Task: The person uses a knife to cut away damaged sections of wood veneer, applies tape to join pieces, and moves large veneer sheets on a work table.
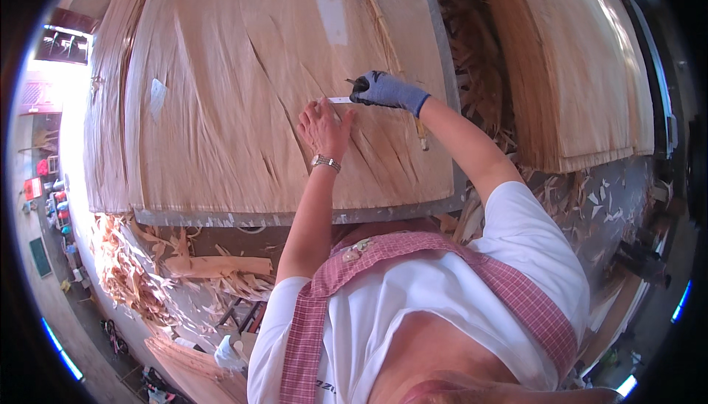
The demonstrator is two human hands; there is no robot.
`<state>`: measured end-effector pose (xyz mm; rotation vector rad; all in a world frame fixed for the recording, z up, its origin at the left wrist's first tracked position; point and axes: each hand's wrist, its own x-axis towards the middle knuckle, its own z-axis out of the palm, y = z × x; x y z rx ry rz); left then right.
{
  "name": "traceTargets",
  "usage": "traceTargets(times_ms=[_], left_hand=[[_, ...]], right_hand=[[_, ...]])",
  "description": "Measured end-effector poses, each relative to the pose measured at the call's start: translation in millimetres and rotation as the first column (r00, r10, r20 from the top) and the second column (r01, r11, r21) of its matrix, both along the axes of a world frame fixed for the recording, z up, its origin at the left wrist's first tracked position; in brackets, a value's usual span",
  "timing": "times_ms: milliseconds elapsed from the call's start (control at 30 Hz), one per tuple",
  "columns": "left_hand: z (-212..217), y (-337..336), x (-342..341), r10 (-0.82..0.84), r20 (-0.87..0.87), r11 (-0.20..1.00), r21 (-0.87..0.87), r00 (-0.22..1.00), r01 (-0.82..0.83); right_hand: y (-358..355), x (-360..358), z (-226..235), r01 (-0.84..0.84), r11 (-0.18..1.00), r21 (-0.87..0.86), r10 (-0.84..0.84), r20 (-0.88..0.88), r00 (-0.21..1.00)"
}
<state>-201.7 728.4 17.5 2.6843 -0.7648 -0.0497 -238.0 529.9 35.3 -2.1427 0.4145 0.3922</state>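
Head view — two hands [324, 129] [381, 90], one strip [339, 100] between

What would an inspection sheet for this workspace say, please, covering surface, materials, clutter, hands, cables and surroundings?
Surface: grey-edged table beneath pale wood veneer.
Job's things: wood veneer shows several long splits; a short white strip lies between the hands.
Clutter: wood shavings beside and below the table.
Hands: bare left hand rests on the veneer, fingers spread; gloved right hand is at the strip's right end, its grip unclear.
Cables: nothing seen that is clearly a cable.
Surroundings: another veneer stack at right.
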Motion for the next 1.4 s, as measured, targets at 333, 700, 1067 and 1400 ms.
traceTargets(times_ms=[333,700,1067,1400], left_hand=[[-34,-8,-8,-0.074,0.134,0.996,-0.037,0.988,0.08],[-11,11,31,-0.198,-0.165,0.971,-0.171,0.966,0.169],[-30,21,245,0.135,0.118,0.986,-0.109,0.984,-0.123],[-50,12,250,0.043,0.146,0.989,-0.143,0.988,-0.022]], right_hand=[[-16,10,-29,-0.207,0.958,-0.196,0.242,0.172,0.955],[-39,152,25,-0.138,0.957,-0.255,0.2,0.237,0.951],[29,306,-38,-0.088,0.969,0.231,0.083,0.031,0.996],[28,307,-51,-0.099,0.994,0.034,0.098,0.043,0.994]])
